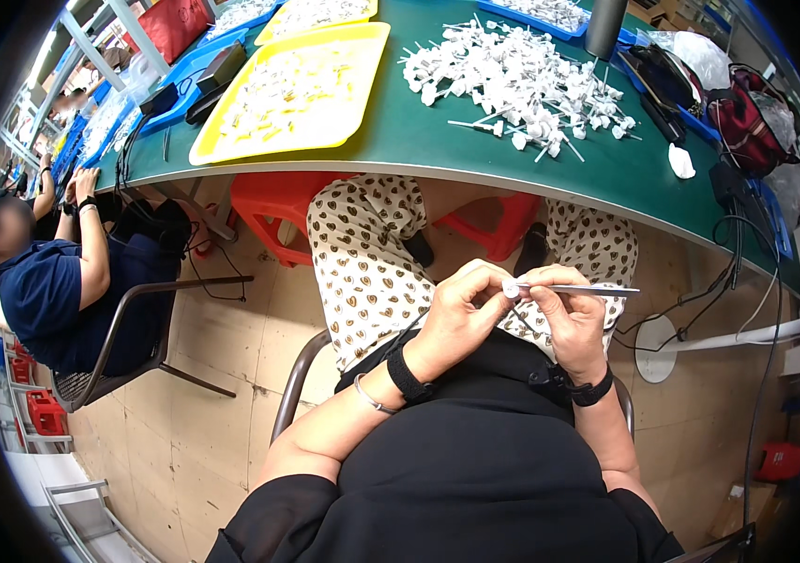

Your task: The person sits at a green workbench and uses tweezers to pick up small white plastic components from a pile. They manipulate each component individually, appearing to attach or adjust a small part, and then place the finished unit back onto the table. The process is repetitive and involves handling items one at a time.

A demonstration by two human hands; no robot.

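Above my lap, my left hand (461,311) pinches a small white round plastic part (511,289) between thumb and fingertips. Close against it, my right hand (571,321) is closed on a slim grey metal tool (606,291), which looks like tweezers. The tool's blunt end sticks out to the right past my fingers. Its other end lies at the white part, partly hidden by my fingertips. Both hands are in front of the table edge, and their fingertips almost meet.
A heap of white plastic parts with thin stems (522,84) lies on the green table (372,141). At its left stands a yellow tray (362,94) of small pieces. A dark cylinder (606,28) stands behind the heap. On the left sits another person (72,272). Cables (733,235) hang at the right.
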